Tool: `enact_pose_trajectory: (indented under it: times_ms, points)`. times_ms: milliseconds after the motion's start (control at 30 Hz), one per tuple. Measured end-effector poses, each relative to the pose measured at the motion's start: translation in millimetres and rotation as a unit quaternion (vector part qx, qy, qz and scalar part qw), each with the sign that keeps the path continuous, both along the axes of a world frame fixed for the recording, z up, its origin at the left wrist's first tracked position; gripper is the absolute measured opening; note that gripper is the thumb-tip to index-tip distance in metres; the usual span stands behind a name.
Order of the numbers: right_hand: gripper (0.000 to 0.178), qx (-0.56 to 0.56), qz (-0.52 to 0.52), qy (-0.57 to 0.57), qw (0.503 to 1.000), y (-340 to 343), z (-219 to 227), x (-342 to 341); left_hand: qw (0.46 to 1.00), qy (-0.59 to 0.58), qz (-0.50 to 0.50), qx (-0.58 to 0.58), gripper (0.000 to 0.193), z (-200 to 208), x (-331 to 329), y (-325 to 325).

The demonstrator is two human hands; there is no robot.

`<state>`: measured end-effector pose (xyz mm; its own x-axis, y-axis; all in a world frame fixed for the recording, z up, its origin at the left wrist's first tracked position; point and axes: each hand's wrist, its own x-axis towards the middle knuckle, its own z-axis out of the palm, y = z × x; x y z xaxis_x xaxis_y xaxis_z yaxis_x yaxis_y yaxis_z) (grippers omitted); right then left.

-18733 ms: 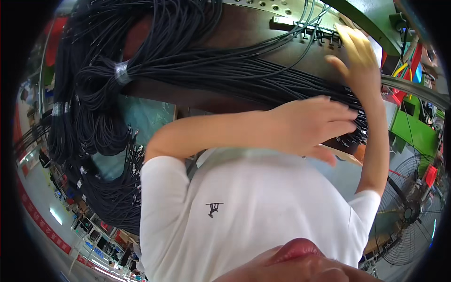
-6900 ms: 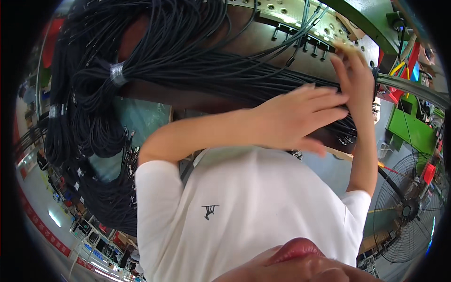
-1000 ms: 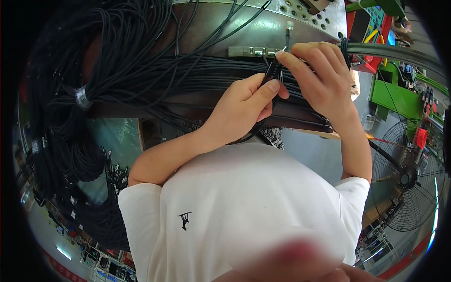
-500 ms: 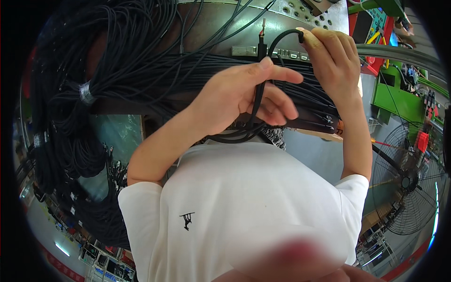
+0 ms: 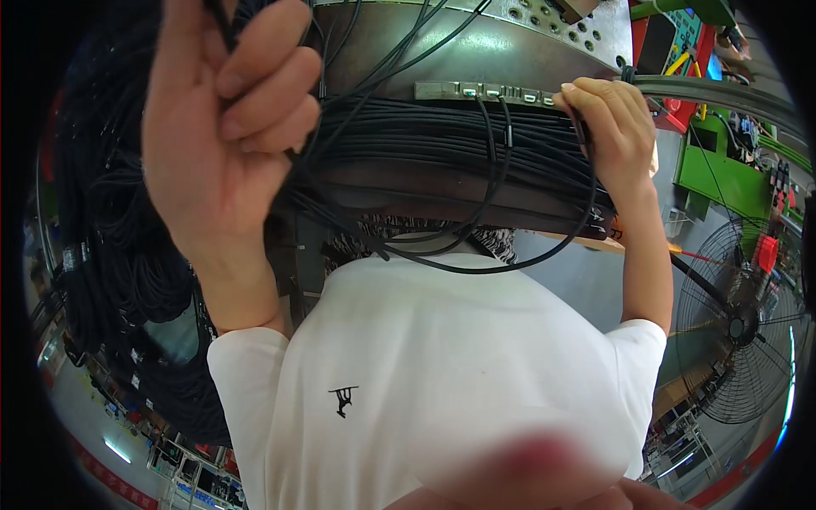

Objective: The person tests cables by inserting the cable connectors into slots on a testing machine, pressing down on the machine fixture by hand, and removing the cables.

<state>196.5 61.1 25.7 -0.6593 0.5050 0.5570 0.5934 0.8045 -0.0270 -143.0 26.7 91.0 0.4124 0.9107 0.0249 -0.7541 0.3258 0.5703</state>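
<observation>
My left hand (image 5: 234, 127) is raised at the upper left, fingers curled round a black cable (image 5: 223, 25) that shows above its fist. My right hand (image 5: 610, 119) is at the right end of a metal strip with sockets (image 5: 438, 91), its fingers pinching the end of a black cable (image 5: 544, 257). That cable hangs from the right hand in a loop across the front of my white shirt. Its end is hidden by the fingers. Two other black cables (image 5: 490, 140) run down from the strip's sockets. Behind them lies a long bundle of black cables (image 5: 408, 127).
Large coils of black cable (image 5: 110, 255) hang at the left. A perforated metal plate (image 5: 586, 34) lies at the back of the brown bench (image 5: 382, 42). A green machine (image 5: 722, 166) and a caged fan (image 5: 738, 327) stand at the right.
My left hand has moved up and left and closed round a cable. My right hand has dropped slightly to the strip's right end. The upright cable with a bare tip no longer shows.
</observation>
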Motion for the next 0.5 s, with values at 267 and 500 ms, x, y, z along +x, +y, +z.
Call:
enact_pose_trajectory:
  times_ms: [267, 500]
  points:
    - [0.020, -0.283, -0.064, 0.142, 0.946, -14, -21, -26, 0.962, 0.103, -0.080, -0.239, 0.029, -38, 92, -28]
    - [0.019, -0.303, -0.072, 0.140, 0.940, -4, -31, -24, 0.949, 0.107, -0.152, -0.254, 0.029, -45, 106, -26]
